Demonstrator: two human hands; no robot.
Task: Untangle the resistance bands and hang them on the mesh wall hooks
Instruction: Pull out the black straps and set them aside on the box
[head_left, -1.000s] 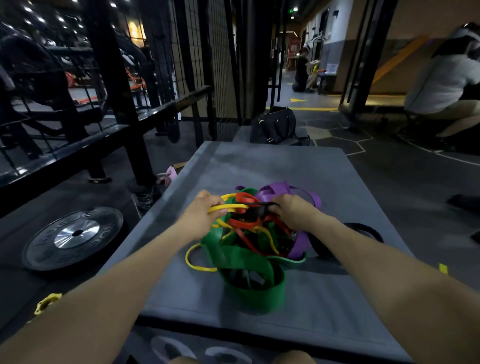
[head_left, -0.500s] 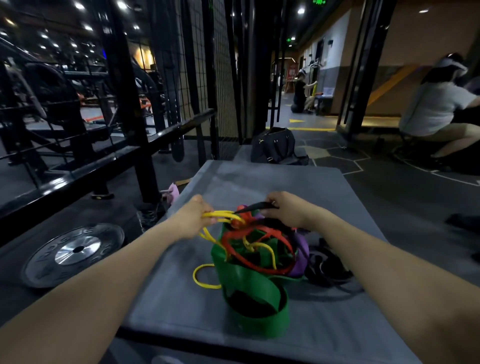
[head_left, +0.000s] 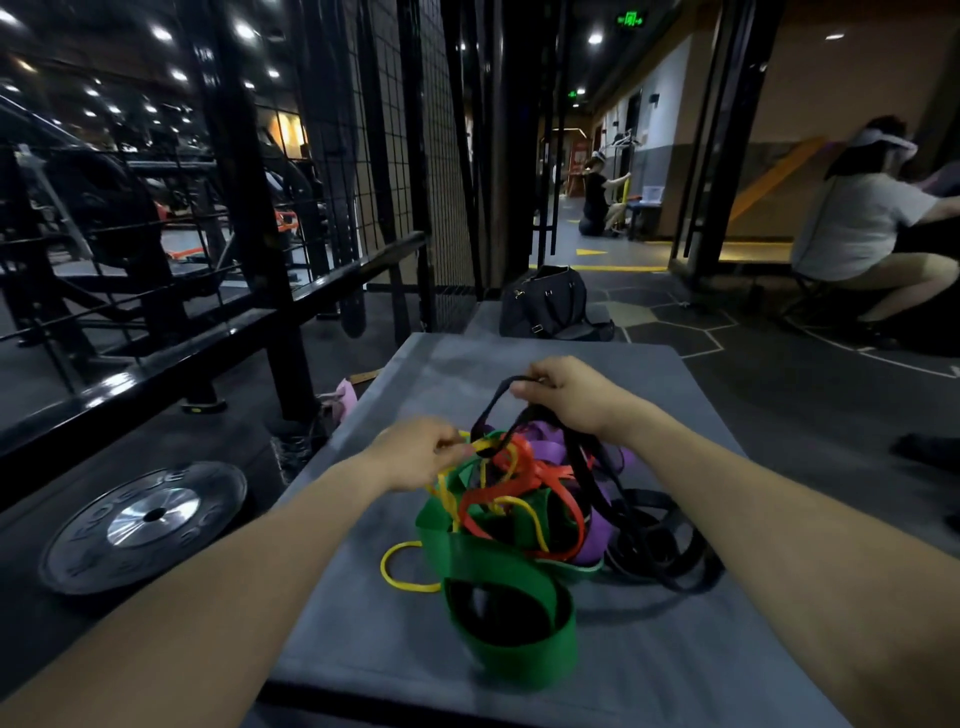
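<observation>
Tangle of resistance bands (head_left: 524, 512) resting on grey mat (head_left: 727, 649), at 12 o'clock from the viewer. Left hand (head_left: 415, 452) pinching yellow band (head_left: 441, 493) at the tangle's 10 o'clock edge. Right hand (head_left: 566, 395) curled round black band (head_left: 587, 467), raised at 1 o'clock above the pile. Black band threaded through red band (head_left: 540, 478) and yellow loops. Probable faults: knot tightening from opposed pulling; snap-back on slipping grip; whole pile dragged off the mat. Mesh wall (head_left: 395, 171) at 11 o'clock; hooks not discernible.
</observation>
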